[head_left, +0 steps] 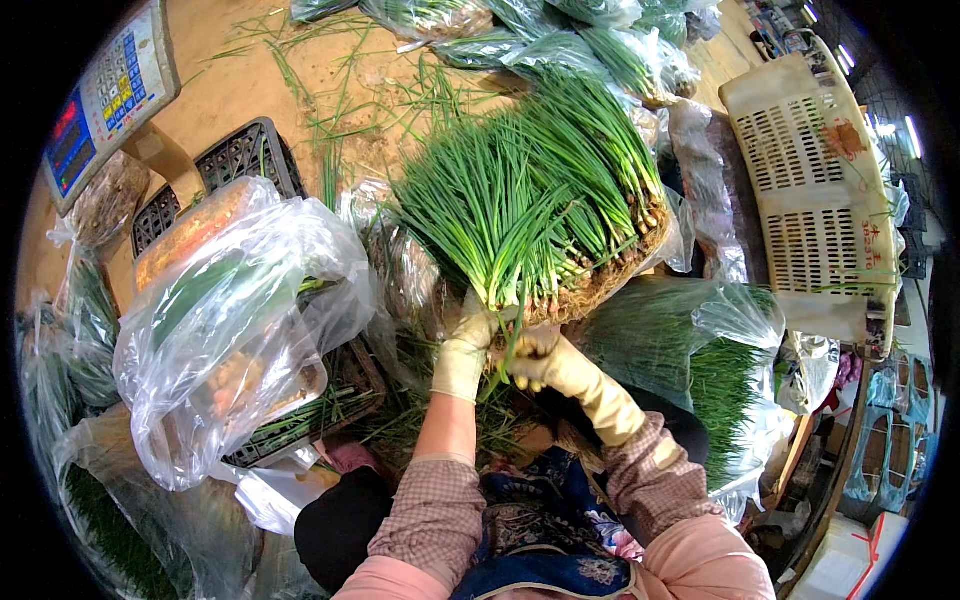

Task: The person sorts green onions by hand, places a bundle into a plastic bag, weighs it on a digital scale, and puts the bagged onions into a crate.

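My left hand (465, 346), in a cream rubber glove, is closed around the root end of a bunch of scallions (491, 255). The green tops of this bunch fan out away from me. Beside it my right hand (546, 366), gloved alike, has its fingers curled just below the root ends. A loose green leaf (513, 346) hangs down between the two hands; whether the right fingers grip anything is hidden. Behind and to the right lies a large pile of scallions (592, 165), its brown roots (600, 289) towards me.
A digital scale (112, 97) stands at the far left. Near it, a clear plastic bag (247, 300) covers a tub above black crates (255, 157). Bagged greens (555, 52) lie at the back, with more (724, 390) at my right. A white slotted basket (802, 210) stands at right.
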Available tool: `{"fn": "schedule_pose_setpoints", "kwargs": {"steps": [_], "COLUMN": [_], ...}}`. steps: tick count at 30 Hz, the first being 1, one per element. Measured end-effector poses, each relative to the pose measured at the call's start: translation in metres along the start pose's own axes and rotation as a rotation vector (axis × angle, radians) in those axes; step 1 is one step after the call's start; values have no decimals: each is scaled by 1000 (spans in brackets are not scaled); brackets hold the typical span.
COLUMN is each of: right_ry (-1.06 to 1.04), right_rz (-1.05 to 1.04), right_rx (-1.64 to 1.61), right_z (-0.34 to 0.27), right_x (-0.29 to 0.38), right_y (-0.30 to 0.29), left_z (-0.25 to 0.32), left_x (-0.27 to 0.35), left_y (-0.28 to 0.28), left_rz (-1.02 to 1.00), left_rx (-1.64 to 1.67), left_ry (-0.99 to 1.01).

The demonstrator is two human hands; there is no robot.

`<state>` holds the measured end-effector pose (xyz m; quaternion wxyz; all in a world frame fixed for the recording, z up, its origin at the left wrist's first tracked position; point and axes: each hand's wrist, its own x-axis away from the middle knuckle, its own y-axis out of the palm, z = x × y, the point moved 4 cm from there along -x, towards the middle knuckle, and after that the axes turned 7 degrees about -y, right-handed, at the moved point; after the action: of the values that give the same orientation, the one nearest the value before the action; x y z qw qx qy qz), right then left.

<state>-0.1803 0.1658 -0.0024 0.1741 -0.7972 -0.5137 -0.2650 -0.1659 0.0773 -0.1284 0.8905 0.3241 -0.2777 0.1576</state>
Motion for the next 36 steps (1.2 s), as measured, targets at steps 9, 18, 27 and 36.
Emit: {"fn": "schedule_pose_setpoints", "kwargs": {"steps": [9, 18, 27, 36], "right_ry": [72, 162, 102, 16], "right_rz": [-198, 371, 838, 503], "right_rx": [123, 324, 1289, 422], "right_z": [-18, -10, 40, -41], "right_x": [36, 1, -82, -38], "right_y": [21, -32, -84, -10], "left_z": [-6, 19, 64, -7], "left_x": [-6, 10, 27, 19], "left_y": [-14, -6, 9, -8], "left_rz": [92, 206, -740, -147], "left_rx": [-423, -432, 1019, 922], "left_ry": [-62, -110, 275, -63]}}
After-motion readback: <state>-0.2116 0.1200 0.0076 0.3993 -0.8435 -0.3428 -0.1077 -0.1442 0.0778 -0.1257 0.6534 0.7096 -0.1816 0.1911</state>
